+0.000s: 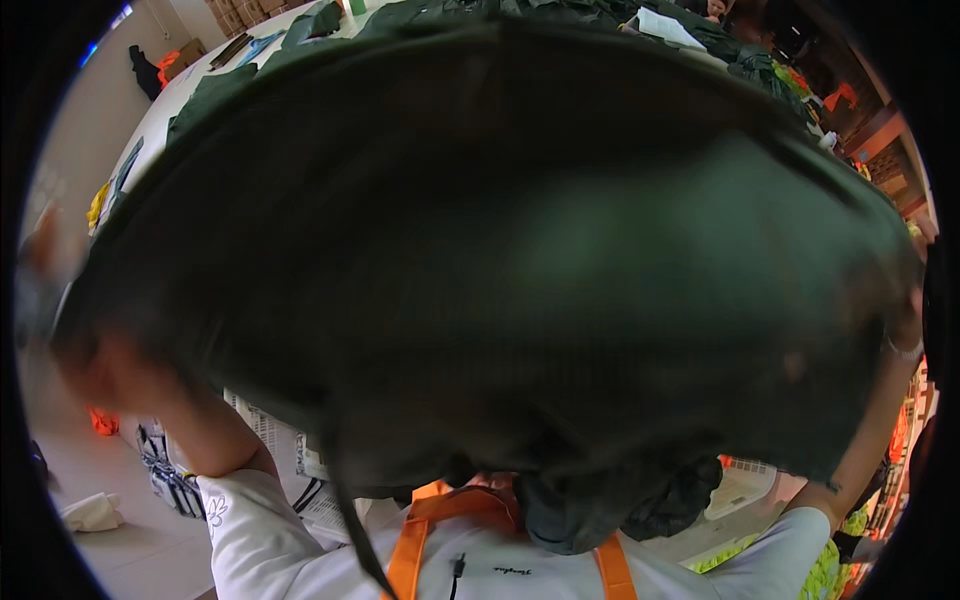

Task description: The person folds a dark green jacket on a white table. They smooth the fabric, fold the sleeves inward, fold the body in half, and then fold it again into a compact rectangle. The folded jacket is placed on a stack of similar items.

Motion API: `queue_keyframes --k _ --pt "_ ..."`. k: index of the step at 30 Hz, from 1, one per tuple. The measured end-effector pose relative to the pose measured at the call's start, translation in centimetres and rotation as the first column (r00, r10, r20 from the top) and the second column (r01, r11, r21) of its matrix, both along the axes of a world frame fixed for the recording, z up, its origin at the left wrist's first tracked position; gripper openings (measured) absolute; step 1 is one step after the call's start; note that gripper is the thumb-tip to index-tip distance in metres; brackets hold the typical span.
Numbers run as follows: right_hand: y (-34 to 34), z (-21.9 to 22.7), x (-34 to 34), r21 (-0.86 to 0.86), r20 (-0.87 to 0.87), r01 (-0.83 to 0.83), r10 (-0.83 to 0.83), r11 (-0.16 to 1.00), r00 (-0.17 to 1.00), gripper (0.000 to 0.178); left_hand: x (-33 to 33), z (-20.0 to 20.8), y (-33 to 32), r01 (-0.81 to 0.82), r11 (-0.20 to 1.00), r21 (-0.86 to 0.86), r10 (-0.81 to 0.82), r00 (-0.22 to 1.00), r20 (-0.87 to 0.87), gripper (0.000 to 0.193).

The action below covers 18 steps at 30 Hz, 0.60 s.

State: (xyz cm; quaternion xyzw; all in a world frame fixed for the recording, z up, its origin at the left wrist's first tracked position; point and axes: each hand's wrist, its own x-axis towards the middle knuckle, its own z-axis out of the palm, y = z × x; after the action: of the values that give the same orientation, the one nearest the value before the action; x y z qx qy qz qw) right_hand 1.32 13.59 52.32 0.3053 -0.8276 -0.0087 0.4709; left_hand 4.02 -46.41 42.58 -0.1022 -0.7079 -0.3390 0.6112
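Observation:
A dark green garment (560, 250) is spread wide in front of me and fills most of the view; motion blur hides what kind it is. Its left edge is gripped by my left hand (115, 370), smeared and with the fingers curled at the cloth. Far out on the right, my right hand (905, 315) is closed on the opposite edge, with a bracelet at the wrist. Dark folds of cloth hang down before my white shirt and orange straps.
Behind the garment, a large pale table (180, 110) carries more dark green cloth and a white sheet (670, 28). Stacked boxes (240, 14) stand at the far left. White plastic crates (740, 487) are below. A blurred skin-coloured shape (48, 245), perhaps another person's hand, shows at the left rim.

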Motion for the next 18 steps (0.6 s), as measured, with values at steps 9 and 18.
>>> queue_keyframes --k 9,18 --pt "2.3 -19.8 -27.0 0.035 0.506 0.197 -0.187 0.980 0.842 0.037 -27.6 -12.6 9.7 -0.037 0.974 -0.225 0.164 0.802 0.575 0.030" --pt "2.2 -44.9 -40.9 0.027 0.831 0.167 -0.115 0.986 0.545 0.041 -39.4 -33.5 13.5 -0.034 0.872 -0.487 0.487 0.148 0.861 0.034"
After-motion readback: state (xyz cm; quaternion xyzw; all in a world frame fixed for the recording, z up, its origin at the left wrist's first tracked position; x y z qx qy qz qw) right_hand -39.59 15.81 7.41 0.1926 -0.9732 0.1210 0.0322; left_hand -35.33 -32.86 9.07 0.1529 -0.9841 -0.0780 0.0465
